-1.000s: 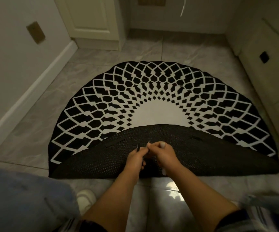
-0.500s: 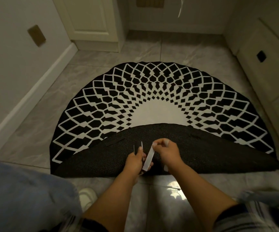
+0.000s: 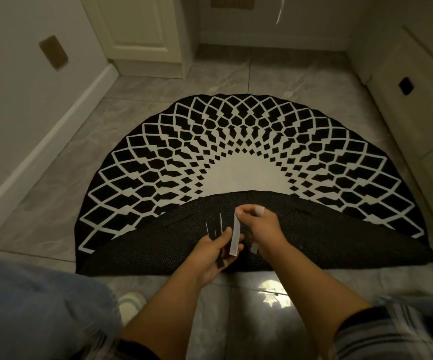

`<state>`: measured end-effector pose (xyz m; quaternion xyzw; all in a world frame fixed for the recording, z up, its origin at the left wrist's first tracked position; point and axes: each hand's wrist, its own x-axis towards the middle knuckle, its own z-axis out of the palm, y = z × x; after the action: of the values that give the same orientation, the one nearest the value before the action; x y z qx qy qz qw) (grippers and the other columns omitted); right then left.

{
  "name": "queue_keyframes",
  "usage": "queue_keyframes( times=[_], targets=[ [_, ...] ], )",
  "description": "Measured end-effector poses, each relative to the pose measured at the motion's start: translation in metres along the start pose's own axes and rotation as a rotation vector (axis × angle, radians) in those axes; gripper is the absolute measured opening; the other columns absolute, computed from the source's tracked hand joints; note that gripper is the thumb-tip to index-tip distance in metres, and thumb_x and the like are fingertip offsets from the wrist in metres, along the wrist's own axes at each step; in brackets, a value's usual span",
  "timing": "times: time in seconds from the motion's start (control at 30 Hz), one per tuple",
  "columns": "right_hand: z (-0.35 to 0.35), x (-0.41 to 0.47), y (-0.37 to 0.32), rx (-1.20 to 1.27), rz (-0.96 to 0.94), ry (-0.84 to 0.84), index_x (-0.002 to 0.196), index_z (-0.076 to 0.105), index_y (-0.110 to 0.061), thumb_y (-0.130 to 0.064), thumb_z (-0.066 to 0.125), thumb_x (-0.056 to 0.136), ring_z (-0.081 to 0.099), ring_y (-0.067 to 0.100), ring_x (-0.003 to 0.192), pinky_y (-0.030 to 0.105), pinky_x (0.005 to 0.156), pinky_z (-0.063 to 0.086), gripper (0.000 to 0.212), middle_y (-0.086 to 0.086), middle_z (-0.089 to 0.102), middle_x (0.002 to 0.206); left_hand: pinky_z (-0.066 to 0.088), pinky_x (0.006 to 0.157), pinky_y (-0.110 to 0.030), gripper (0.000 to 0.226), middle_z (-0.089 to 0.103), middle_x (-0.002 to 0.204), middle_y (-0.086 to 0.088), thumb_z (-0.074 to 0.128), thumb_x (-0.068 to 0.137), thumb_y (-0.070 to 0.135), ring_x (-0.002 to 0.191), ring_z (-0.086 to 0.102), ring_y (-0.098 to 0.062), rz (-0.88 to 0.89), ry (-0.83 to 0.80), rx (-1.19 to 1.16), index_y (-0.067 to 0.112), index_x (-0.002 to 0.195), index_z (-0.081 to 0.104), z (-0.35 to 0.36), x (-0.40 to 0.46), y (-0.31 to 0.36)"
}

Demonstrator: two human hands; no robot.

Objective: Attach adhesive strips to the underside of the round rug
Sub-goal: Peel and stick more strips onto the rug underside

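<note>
Fingers of the right hand (image 3: 264, 229) pinch a white backing strip (image 3: 235, 236); left hand (image 3: 214, 252) grips black adhesive strips (image 3: 216, 229)

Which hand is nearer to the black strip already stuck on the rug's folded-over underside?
Left. The left hand sits just right of and below the black strip; the right hand is farther right, pinching a white backing strip.

No text, label, brand, number or sign could be read anywhere in the view.
</note>
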<state>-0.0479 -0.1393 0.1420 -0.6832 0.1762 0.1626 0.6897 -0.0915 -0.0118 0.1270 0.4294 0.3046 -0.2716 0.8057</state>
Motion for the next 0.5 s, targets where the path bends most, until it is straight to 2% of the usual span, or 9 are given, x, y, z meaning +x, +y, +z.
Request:
queue_keyframes(
  times=[0.13, 0.2, 0.3, 0.33, 0.43, 0.5],
  targets=[
    [0.0, 0.0005, 0.0004, 0.026, 0.0, -0.011, 0.092, 0.071, -0.013, -0.01, 0.063, 0.09, 0.062, 0.015, 0.086, 0.027, 0.071, 0.046, 0.009, 0.003, 0.069, 0.09, 0.055, 0.063, -0.028, 0.029, 0.073, 0.095, -0.011, 0.058, 0.093, 0.021, 0.077, 0.07, -0.017, 0.011, -0.017, 0.009, 0.003, 0.116, 0.063, 0.0002, 0.0001, 0.001],
    [-0.001, 0.0, 0.0003, 0.026, 0.016, -0.009, 0.093, 0.07, -0.011, -0.014, 0.063, 0.09, 0.057, 0.011, 0.074, 0.025, 0.063, 0.042, 0.008, 0.0, 0.066, 0.08, 0.055, 0.062, -0.027, 0.029, 0.072, 0.09, -0.01, 0.06, 0.092, 0.018, 0.075, 0.068, -0.016, 0.014, -0.002, 0.021, 0.001, 0.116, 0.062, -0.0001, 0.0014, 0.0006],
    [-0.0025, -0.0014, -0.0013, 0.048, 0.073, -0.015, 0.086, 0.063, -0.011, -0.022, 0.064, 0.09, 0.049, 0.001, 0.048, 0.022, 0.048, 0.034, 0.012, -0.011, 0.055, 0.052, 0.054, 0.058, -0.022, 0.025, 0.068, 0.077, -0.007, 0.063, 0.089, 0.013, 0.066, 0.064, -0.012, 0.023, 0.04, 0.058, -0.002, 0.109, 0.061, -0.0015, 0.0029, -0.0012],
    [-0.0032, -0.0009, -0.001, 0.04, 0.09, -0.02, 0.086, 0.062, -0.011, -0.024, 0.065, 0.09, 0.047, 0.0, 0.043, 0.021, 0.046, 0.033, 0.014, -0.011, 0.053, 0.05, 0.054, 0.057, -0.021, 0.022, 0.068, 0.077, -0.006, 0.064, 0.088, 0.011, 0.066, 0.064, -0.011, 0.026, 0.047, 0.082, 0.0, 0.107, 0.062, -0.0026, 0.0037, -0.002],
    [-0.0048, 0.0014, 0.0015, -0.001, 0.146, -0.026, 0.085, 0.063, -0.011, -0.021, 0.063, 0.09, 0.042, 0.009, 0.051, 0.025, 0.047, 0.031, 0.011, 0.0, 0.052, 0.065, 0.052, 0.058, -0.022, 0.008, 0.07, 0.081, -0.005, 0.065, 0.088, 0.009, 0.068, 0.063, -0.011, 0.044, 0.069, 0.141, 0.007, 0.095, 0.062, -0.006, 0.0044, -0.0045],
    [-0.0062, 0.0036, 0.0039, -0.001, 0.174, -0.015, 0.083, 0.066, -0.013, -0.015, 0.062, 0.089, 0.041, 0.012, 0.056, 0.027, 0.05, 0.03, 0.008, 0.002, 0.053, 0.07, 0.051, 0.059, -0.022, 0.005, 0.07, 0.083, -0.005, 0.064, 0.088, 0.009, 0.069, 0.062, -0.011, 0.06, 0.078, 0.155, 0.011, 0.088, 0.06, -0.0082, 0.0056, -0.0057]
  ],
)
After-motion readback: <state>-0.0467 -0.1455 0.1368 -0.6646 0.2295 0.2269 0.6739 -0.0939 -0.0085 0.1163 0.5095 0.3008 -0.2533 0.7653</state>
